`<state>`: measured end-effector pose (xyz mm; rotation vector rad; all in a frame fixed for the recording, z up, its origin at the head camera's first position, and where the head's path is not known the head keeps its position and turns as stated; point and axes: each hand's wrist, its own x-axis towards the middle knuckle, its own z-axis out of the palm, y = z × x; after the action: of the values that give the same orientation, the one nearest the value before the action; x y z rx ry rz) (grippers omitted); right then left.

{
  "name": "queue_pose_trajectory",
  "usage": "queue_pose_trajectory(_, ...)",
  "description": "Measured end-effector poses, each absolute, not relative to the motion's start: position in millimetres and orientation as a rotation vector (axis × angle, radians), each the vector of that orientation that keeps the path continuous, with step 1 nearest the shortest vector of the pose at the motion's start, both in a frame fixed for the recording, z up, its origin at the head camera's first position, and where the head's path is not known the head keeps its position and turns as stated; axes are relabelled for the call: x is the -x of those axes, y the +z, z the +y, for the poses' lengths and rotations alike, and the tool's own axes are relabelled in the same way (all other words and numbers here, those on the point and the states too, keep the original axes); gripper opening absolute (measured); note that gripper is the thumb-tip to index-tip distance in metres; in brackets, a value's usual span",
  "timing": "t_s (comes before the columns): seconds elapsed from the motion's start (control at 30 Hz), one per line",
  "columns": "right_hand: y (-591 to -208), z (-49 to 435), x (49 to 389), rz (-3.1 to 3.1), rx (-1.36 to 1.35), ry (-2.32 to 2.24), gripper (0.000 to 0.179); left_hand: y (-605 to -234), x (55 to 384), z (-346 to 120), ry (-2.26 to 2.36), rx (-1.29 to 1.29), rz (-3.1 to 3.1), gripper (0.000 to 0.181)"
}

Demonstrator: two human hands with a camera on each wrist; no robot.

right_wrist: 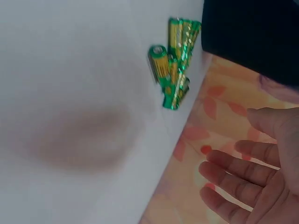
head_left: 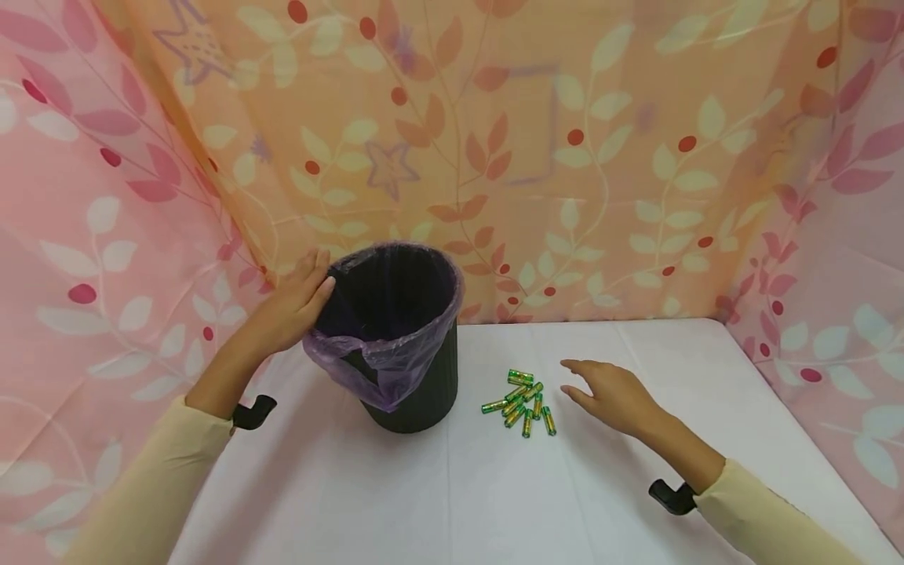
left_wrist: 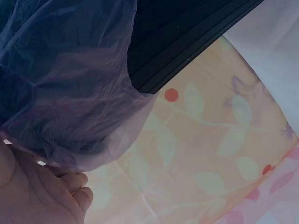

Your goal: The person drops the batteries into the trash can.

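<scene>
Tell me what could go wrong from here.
The batteries lie loose and jumbled beside the bin, so some might roll away if the right hand nudges them. The purple liner hangs unevenly over the bin's rim, so it could slip if the left hand, at that rim, tugs it.

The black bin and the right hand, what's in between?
In the head view, a pile of green batteries lies on the white table between the bin and the right hand.

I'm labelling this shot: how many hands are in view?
2: the left hand touches the bin at its rim; the right hand hovers just right of the batteries.
</scene>
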<state>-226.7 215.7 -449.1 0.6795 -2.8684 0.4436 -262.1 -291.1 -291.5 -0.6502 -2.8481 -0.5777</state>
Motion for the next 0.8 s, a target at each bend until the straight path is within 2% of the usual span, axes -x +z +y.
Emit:
queue_pose_trajectory(0.47,-483,188,225,-2.996,-0.601,0.644,0.025,-300,263,-286,-0.653,0.612,-2.899,0.071)
queue_pose_trajectory(0.8,-501,183,221,-3.052,-0.531,0.65,0.03,-296,264,-281,-0.619,0.669,-2.951,0.07)
